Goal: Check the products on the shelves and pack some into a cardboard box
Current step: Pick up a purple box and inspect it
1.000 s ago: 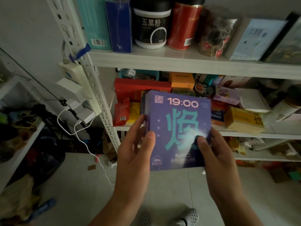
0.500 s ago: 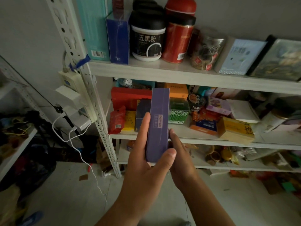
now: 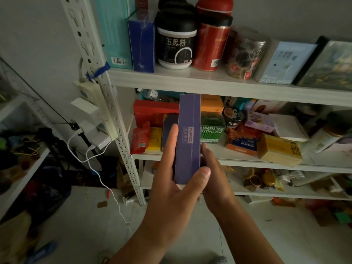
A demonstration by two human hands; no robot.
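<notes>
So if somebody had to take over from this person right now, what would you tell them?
Left hand grips the purple box, which is upright with its narrow side facing the camera. Right hand holds its right side.
Other products sit on the shelves. No cardboard box is in view.
Done: one box in hand for checking. Left: pack it, check the rest.
</notes>
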